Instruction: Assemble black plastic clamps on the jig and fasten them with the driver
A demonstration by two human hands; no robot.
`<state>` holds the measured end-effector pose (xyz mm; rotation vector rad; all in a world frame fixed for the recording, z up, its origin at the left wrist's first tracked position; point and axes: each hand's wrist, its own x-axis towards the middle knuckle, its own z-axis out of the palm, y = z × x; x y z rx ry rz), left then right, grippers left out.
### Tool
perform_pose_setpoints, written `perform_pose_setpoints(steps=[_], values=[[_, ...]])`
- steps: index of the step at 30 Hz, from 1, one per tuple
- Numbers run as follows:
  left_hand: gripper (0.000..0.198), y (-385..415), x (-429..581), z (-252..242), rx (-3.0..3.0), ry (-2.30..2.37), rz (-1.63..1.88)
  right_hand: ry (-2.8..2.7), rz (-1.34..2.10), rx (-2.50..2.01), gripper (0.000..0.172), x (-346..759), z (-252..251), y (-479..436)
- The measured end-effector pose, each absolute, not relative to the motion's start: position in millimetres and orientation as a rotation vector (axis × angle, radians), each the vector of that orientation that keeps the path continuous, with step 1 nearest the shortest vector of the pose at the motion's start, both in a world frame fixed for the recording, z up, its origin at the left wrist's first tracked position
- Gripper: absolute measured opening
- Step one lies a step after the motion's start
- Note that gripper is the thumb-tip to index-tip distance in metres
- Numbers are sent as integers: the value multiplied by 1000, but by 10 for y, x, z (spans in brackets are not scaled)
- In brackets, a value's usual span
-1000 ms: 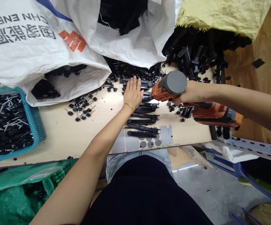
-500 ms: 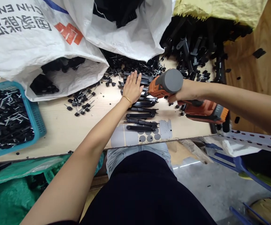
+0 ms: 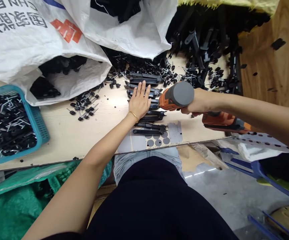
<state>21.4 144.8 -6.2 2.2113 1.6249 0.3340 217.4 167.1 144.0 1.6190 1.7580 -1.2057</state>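
Folded black plastic arms [image 3: 148, 132], five, in a column across the wooden worktop [image 3: 66, 140], middle ones partly covered; left hand [image 3: 139, 101], one, laid flat over the middle arms, fingers straight, clasping nothing; gold-coloured bracelet [image 3: 134, 115], one, on left wrist; cordless drill [image 3: 170, 98], one, orange and black, nose at the right end of the third arm, contact impossible to tell; right hand [image 3: 198, 101], one, wrapped firmly round the drill's handle; black-headed metal-shanked fasteners [image 3: 85, 103], too many to count, loose at left; teal basket [image 3: 40, 125], one, filled with more; white woven sacks [image 3: 14, 56], two, beyond.
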Motion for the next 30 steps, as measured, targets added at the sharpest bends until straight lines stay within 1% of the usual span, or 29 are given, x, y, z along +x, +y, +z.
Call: perform_pose_setpoints(steps=[5, 9, 11, 15, 21, 25, 27, 30], values=[[59, 1466, 257, -50, 2250, 1537, 314, 1764, -1425, 1700, 38, 2167, 1412, 1527], [58, 1236, 233, 10, 2225, 1550, 337, 1745, -1512, 1731, 42, 2281, 1481, 1254], [58, 1067, 214, 34, 2203, 1607, 345, 1723, -1514, 1723, 41, 2354, 1494, 1137], [59, 853, 208, 22, 2181, 1669, 316, 1698, -1450, 1722, 35, 2428, 1445, 1037], [59, 864, 222, -17, 2178, 1669, 322, 1685, -1295, 1643, 39, 2296, 1462, 1120], [58, 897, 210, -17, 2184, 1649, 336, 1720, -1254, 1656, 30, 2201, 1458, 1154], [58, 920, 202, -8, 2193, 1635, 331, 1728, -1278, 1669, 28, 2195, 1450, 1137], [59, 901, 186, 34, 2216, 1609, 306, 1762, -1389, 1695, 35, 2257, 1475, 1034]])
